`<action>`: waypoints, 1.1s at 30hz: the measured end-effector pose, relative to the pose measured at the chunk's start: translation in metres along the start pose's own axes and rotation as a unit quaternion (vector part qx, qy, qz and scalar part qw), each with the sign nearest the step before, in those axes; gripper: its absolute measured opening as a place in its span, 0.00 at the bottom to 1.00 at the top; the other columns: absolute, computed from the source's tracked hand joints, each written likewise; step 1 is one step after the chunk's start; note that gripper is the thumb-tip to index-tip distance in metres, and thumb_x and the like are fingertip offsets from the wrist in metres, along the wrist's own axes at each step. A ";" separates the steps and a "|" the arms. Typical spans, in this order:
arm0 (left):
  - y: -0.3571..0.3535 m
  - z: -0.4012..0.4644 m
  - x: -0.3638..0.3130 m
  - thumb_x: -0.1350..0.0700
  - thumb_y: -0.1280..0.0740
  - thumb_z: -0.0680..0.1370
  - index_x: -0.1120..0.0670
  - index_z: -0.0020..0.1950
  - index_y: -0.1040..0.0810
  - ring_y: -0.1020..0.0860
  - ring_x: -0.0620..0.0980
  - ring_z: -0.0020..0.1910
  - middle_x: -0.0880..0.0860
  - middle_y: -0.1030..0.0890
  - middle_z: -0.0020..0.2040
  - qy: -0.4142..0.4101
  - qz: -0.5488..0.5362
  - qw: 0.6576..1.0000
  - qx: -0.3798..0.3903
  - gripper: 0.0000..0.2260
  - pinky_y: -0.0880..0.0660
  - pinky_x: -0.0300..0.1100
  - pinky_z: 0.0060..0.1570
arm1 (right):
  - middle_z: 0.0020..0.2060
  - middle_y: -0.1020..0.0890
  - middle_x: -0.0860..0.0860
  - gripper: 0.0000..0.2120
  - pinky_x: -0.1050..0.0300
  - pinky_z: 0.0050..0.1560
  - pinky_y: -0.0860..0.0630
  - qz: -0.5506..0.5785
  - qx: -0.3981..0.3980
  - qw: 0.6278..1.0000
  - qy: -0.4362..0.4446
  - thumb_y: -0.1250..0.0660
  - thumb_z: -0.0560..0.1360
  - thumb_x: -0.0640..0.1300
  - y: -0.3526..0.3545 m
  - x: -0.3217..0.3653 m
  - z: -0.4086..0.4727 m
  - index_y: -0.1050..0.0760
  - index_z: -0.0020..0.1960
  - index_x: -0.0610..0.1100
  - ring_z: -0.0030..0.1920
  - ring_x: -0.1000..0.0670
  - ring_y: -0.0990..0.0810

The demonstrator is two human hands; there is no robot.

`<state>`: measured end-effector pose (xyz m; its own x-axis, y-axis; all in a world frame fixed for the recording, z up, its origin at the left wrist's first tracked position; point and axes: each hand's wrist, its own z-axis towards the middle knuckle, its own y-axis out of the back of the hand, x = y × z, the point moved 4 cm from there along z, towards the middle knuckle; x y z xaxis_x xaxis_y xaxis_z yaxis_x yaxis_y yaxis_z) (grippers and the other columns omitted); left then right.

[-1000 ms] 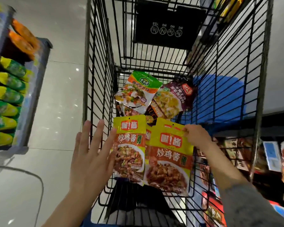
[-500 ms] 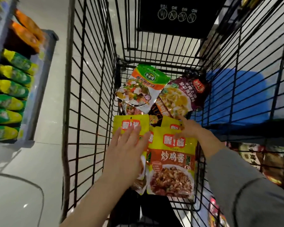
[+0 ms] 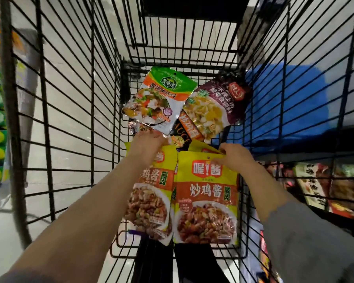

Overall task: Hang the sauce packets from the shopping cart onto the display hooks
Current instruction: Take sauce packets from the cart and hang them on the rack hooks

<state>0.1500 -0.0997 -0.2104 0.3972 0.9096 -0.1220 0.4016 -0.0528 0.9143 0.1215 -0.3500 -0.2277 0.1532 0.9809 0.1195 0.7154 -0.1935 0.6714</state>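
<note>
Sauce packets (image 3: 205,198) — "炒鸡酱" | right hand (image 3: 236,158) pinches top | "SAUCE" beneath

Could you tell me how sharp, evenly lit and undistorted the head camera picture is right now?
Head view: the wide lens bows the shopping cart wires outward toward the edges; print on the right yellow sauce packet reads sharply, while the left hand and the shelf goods at the margins are soft; glare glints off the green-topped packet; the right side is dim.

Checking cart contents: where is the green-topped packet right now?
Head view: the green-topped packet lies at the shopping cart's far end, left of the maroon packet, just beyond the left hand.
</note>
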 end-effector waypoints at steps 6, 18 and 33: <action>-0.015 -0.008 -0.027 0.63 0.30 0.69 0.54 0.49 0.18 0.21 0.59 0.45 0.56 0.20 0.44 -0.080 -0.097 0.992 -0.011 0.10 0.23 0.50 0.38 | 0.55 0.21 0.46 0.15 0.53 0.47 0.27 0.009 -0.006 1.000 0.003 0.31 0.73 0.50 0.011 0.009 -0.018 0.24 0.58 0.47 0.54 0.44 0.23; -0.032 0.017 -0.014 0.57 0.35 0.76 0.50 0.68 0.32 0.28 0.60 0.60 0.58 0.25 0.62 -0.060 -0.068 0.987 0.136 0.20 0.28 0.53 0.53 | 0.53 0.19 0.46 0.13 0.46 0.50 0.23 0.165 -0.152 0.974 -0.024 0.38 0.77 0.39 0.021 0.005 -0.084 0.25 0.59 0.49 0.51 0.44 0.22; 0.027 -0.051 -0.045 0.46 0.32 0.75 0.47 0.56 0.22 0.23 0.51 0.54 0.48 0.22 0.54 -0.020 -0.078 0.994 0.080 0.12 0.27 0.45 0.45 | 0.68 0.34 0.42 0.31 0.47 0.65 0.35 -0.025 -0.102 0.994 -0.018 0.32 0.74 0.49 -0.009 -0.006 -0.023 0.41 0.72 0.42 0.68 0.41 0.36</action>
<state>0.1008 -0.1206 -0.1601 0.3514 0.8950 -0.2748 0.5849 0.0194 0.8109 0.0984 -0.3534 -0.2175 0.1479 0.9873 0.0582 0.5693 -0.1331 0.8113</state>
